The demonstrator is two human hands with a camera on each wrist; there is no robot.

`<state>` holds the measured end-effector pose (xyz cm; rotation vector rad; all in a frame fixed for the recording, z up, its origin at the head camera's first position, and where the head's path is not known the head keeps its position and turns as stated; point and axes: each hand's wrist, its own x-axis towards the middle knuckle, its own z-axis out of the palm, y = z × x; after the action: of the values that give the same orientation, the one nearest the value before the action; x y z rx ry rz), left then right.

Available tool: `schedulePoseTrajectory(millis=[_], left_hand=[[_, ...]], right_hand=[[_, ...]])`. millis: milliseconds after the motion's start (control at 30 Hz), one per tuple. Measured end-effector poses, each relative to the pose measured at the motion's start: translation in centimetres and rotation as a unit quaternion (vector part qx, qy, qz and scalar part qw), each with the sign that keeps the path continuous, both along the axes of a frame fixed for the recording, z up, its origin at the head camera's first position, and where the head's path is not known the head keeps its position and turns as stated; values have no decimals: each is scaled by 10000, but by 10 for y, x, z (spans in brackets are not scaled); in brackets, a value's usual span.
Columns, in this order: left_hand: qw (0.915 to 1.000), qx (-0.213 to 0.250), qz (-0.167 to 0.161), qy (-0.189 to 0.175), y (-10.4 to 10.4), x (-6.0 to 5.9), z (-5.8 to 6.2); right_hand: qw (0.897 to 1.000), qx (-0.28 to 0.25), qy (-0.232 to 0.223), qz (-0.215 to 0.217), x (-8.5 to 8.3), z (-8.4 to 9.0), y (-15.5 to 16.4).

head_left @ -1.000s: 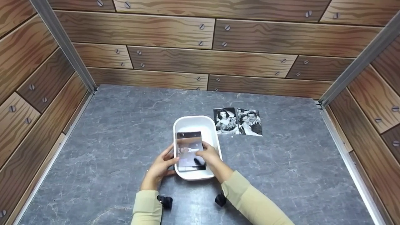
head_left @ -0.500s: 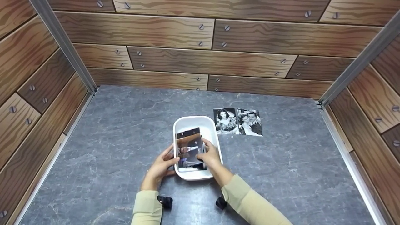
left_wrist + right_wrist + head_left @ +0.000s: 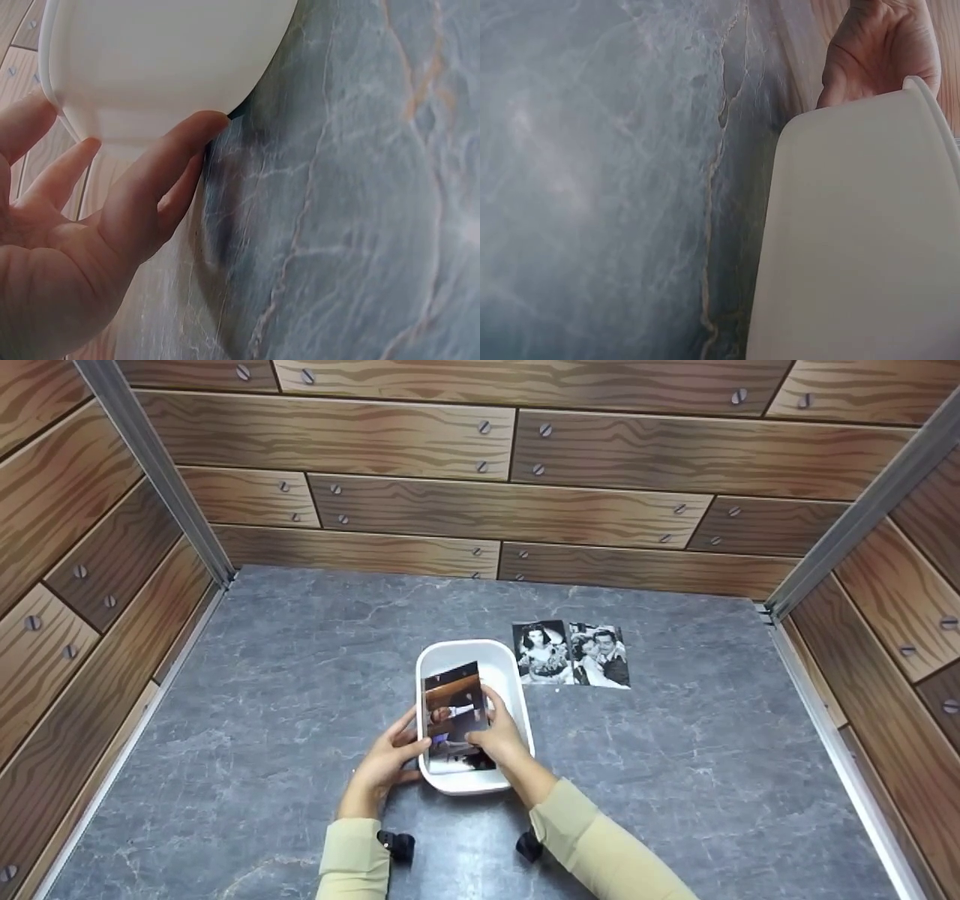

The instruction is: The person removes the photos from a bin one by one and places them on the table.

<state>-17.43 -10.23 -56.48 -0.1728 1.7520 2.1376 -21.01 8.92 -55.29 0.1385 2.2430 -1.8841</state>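
Note:
A white plastic tub (image 3: 466, 646) stands on the grey marble-pattern table (image 3: 285, 682). My right hand (image 3: 504, 741) reaches into the tub from its right side and pinches a colour photo (image 3: 451, 706) by its right edge; the photo stands tilted inside the tub. My left hand (image 3: 386, 761) rests against the tub's left outer wall. In the left wrist view the left hand (image 3: 90, 247) has straight fingers touching the tub (image 3: 165, 67). In the right wrist view only the palm of the right hand (image 3: 881, 52) shows above the tub (image 3: 855, 240); its fingers are hidden.
Two black-and-white photos (image 3: 541, 651) (image 3: 600, 654) lie side by side on the table just right of the tub's far end. Wood-pattern walls (image 3: 480, 495) close the table in at the back and on both sides.
The photo in the tub has tipped up at its far edge, and its glare is gone. Both hands have stayed almost where they were.

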Motion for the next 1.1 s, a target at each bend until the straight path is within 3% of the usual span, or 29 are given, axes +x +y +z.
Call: schedulePoseTrajectory(millis=[133,300,500,667,800,833,933,1033,1100], left_hand=[[10000,-7,-7,-14,0,1,-1],[10000,-1,-28,-38,0,1,-3],[10000,-18,-71,-35,0,0,-5],[9999,-84,-21,-93,1,0,-4],[9999,-109,-16,-97,0,0,-4],[9999,-113,-18,-91,0,0,-4],[9998,-147,20,-115,0,-1,-4],[9997,-194,49,-136,0,-2,-3],[9996,-224,52,-141,0,-2,-2]], right_hand=[[9995,110,116,-255,-7,7,7],[9969,-474,137,-617,-23,24,27],[9858,-1274,130,-1087,-50,38,76],[9809,-1235,-75,-1504,-70,52,124],[9763,-1376,-128,-1666,-88,49,167],[9709,-1772,15,-1611,-98,36,183],[9597,-2203,-80,-1745,-113,28,216],[9555,-2233,-250,-1912,-118,31,237],[9591,-1865,-574,-2051,-113,46,242]])
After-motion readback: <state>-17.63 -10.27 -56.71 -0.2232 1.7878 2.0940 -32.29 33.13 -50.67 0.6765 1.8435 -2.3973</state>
